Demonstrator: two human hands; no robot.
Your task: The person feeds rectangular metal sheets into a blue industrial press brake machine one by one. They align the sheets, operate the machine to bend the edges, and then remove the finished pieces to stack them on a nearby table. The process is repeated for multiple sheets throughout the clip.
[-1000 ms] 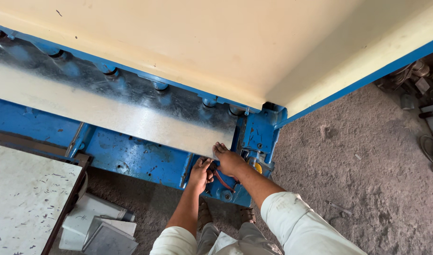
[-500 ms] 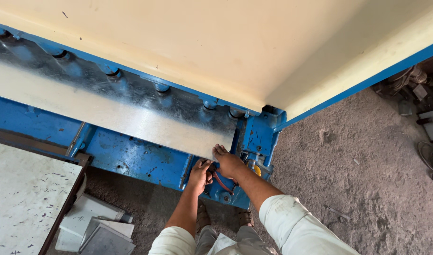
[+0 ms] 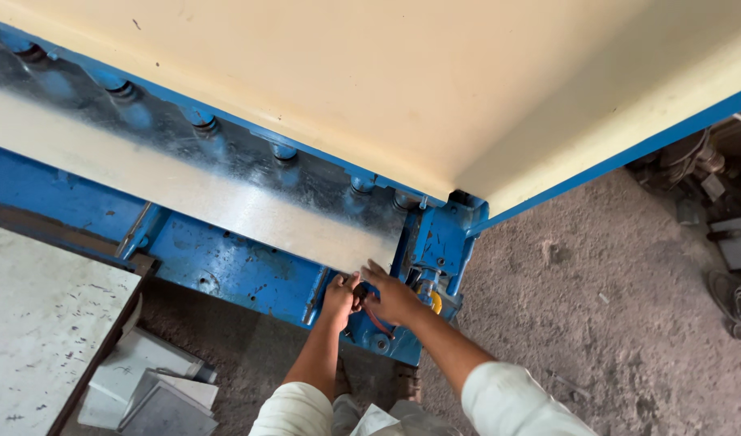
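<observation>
Small dark knob [image 3: 360, 292] on the blue machine frame [image 3: 225, 266] is sitting between both hands, the left hand [image 3: 340, 297] pinching it while the right hand [image 3: 394, 297] is lying spread just beside, fingers touching the frame.

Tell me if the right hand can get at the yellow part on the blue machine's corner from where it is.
Probably yes. The right hand rests on the blue machine just left of the yellow part, with nothing visible between them; the left hand stays clear on the other side.
</observation>
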